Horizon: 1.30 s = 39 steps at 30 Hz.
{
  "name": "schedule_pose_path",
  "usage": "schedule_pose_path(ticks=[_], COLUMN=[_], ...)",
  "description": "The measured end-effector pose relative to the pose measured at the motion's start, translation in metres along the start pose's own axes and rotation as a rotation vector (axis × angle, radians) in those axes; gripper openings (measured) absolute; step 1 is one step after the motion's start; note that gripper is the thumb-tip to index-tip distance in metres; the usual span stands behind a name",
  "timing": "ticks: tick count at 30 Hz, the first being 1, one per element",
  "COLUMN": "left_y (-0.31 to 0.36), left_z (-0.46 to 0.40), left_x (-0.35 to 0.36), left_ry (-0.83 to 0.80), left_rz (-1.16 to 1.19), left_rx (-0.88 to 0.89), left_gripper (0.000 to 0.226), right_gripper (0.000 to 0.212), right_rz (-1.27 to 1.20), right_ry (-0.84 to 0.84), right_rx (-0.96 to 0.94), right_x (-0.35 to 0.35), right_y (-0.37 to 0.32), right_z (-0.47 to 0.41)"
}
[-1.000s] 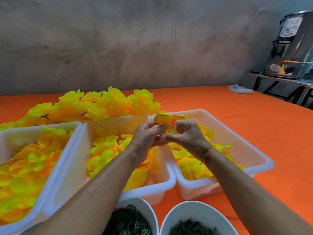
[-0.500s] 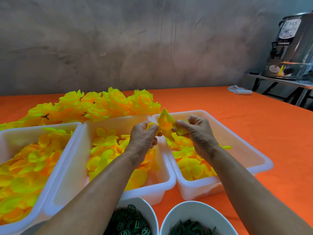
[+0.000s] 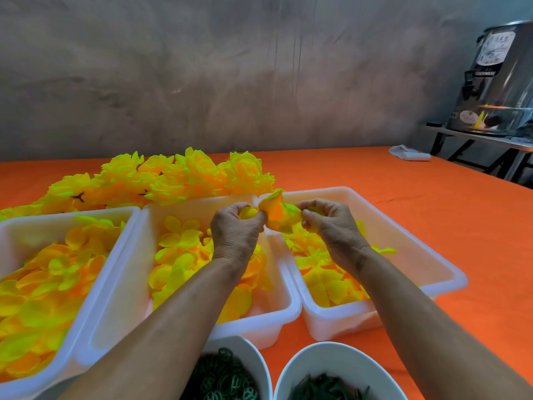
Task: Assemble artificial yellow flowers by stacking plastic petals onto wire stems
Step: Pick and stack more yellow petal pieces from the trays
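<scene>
- I am watching the left hand (image 3: pixel 235 230) and right hand (image 3: pixel 331 226) working a petal piece (image 3: pixel 278 215) between them, fingers of both curling and pinching its opposite edges.
- The petal piece is hanging between the two hands, above the rim where the middle tray (image 3: pixel 284 298) and right tray (image 3: pixel 432 255) are meeting.
- I am judging this as the stacking step, mid-flower; no wire stem is showing, so I cannot tell how seated it is.
- Next, I am expecting a press inward, then a reach below the right hand for loose petals (image 3: pixel 326 284).
</scene>
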<state>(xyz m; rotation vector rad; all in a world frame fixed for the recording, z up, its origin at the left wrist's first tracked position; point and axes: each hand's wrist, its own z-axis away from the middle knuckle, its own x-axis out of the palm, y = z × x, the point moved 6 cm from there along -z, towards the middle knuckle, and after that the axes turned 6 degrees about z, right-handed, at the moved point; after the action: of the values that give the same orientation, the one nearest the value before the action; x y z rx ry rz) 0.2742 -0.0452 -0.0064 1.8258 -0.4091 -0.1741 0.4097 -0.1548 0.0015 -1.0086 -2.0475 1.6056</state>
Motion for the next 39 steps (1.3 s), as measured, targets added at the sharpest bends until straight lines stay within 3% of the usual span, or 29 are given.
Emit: schedule_pose_path(ticks=[4,8,14,19,24,29,30,35,39], left_y=[0.001,0.006,0.008,0.008,0.013,0.011,0.01,0.006,0.002], left_z=[0.001,0.006,0.006,-0.001,0.003,0.004,0.004,0.006,0.006], left_x=[-0.001,0.004,0.005,-0.009,-0.008,-0.001,0.0,0.007,0.009], left_ry=[0.013,-0.071,-0.033,0.086,0.042,-0.04,-0.065,-0.161,-0.186], left_rz=[-0.045,-0.125,-0.02,-0.04,-0.026,0.102,0.145,0.225,0.236], left_rx=[0.018,0.101,0.078,0.104,0.143,0.046,0.014,-0.105,-0.154], left_gripper=[0.012,0.019,0.02,0.017,0.012,0.015,0.016,0.018,0.021], right_gripper=[0.026,0.012,0.019,0.008,0.013,0.01,0.006,0.029,0.04], right_rz=[0.054,0.044,-0.039,-0.19,-0.232,-0.21,-0.175,0.125,0.341], right_ry=[-0.047,-0.086,0.22,0.477,0.334,0.334,0.325,0.303,0.185], right_rx=[-0.028,-0.066,0.036,0.152,0.168,0.182,0.186,0.225,0.29], right_x=[0.006,0.01,-0.015,-0.045,-0.028,-0.033,-0.032,-0.032,-0.026], right_y=[-0.003,-0.007,0.002,0.014,0.013,0.016,0.017,0.026,0.032], right_z=[0.003,0.008,-0.001,-0.002,-0.002,0.0,0.0,-0.003,-0.002])
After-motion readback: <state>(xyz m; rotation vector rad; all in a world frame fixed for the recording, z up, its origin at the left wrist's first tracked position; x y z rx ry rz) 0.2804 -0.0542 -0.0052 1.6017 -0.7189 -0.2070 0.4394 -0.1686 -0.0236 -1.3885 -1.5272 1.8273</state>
